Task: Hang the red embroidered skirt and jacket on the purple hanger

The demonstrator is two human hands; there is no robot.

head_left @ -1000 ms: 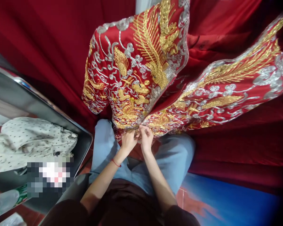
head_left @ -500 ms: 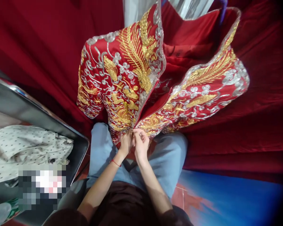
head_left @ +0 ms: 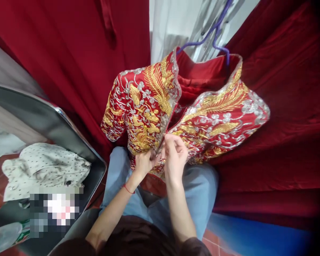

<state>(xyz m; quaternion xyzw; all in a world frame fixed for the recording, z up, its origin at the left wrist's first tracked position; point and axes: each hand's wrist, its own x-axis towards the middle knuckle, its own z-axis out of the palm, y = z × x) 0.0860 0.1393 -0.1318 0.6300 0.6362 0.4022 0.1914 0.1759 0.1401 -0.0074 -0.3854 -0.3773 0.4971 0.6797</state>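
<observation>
A red jacket (head_left: 146, 110) with gold and silver embroidery hangs in front of me on a purple hanger (head_left: 218, 28). Its front zipper (head_left: 171, 117) is parted from the collar down to about mid-chest and joined below. My right hand (head_left: 176, 154) pinches at the point where the two sides meet, on what looks like the zipper pull; the fingers mostly hide it. Just below and to the left, my left hand (head_left: 145, 163) is closed on the jacket's front edge. The lower hem lies between my knees.
On the left stands a black chair (head_left: 96, 170) with a polka-dot cloth (head_left: 48, 167) and a plastic bottle (head_left: 8, 231) on it. Dark red curtains (head_left: 269, 142) hang behind the jacket and on both sides. A blue surface (head_left: 256, 234) lies at lower right.
My right hand has moved up the jacket front, and the parted stretch of zipper is shorter. My left hand stays low on the edge. The view has tilted up, showing more of the hanger.
</observation>
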